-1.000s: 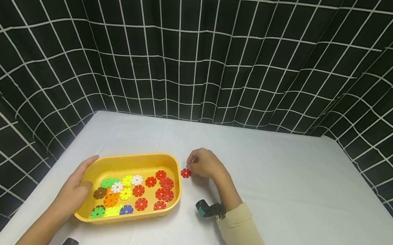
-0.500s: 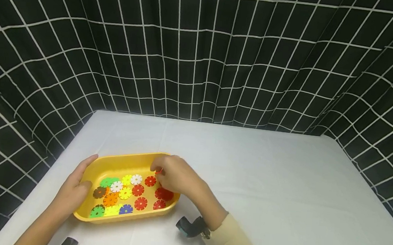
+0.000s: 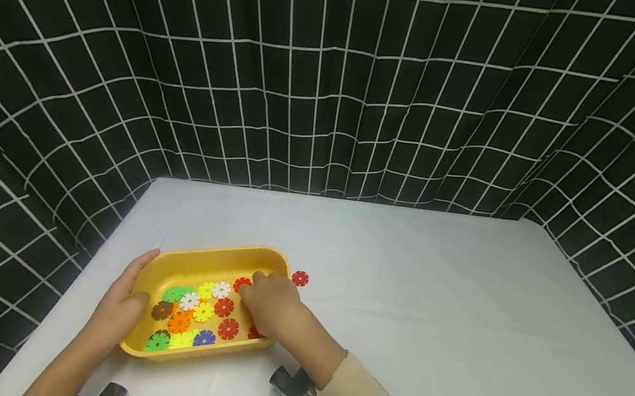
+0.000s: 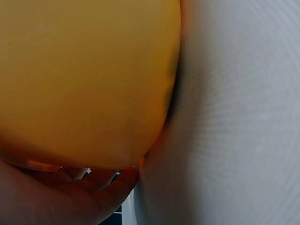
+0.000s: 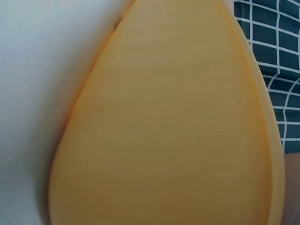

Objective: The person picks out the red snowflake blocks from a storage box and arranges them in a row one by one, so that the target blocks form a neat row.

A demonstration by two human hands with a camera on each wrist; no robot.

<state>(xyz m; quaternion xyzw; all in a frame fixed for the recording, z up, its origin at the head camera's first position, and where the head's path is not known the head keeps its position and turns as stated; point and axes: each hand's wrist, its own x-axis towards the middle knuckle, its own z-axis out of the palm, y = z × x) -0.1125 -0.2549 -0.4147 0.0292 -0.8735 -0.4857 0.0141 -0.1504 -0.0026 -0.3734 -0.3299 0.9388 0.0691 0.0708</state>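
Observation:
A yellow plastic tray (image 3: 203, 253) holds several toothed snowflake discs in different colors. My left hand (image 3: 122, 307) grips the tray's left end, thumb over the rim; in the left wrist view its fingers (image 4: 115, 192) lie along the outer wall. My right hand (image 3: 274, 305) reaches down into the tray's right end, over the red discs. Its fingertips are hidden, so I cannot tell whether they pinch a disc. One red disc (image 3: 300, 278) lies on the white table just outside the right rim. The right wrist view is mostly filled by the tray's outer wall (image 5: 159, 122).
Left of the red discs lie white discs (image 3: 221, 289), yellow discs (image 3: 203, 312), orange discs (image 3: 179, 322), a blue disc (image 3: 204, 339) and a green disc (image 3: 158, 341). The white table (image 3: 428, 298) extends right. A black gridded curtain (image 3: 328, 84) surrounds the back and sides.
My right hand has let go of the red disc beside the tray and moved left and down into the tray's right end. The left hand keeps its place on the tray.

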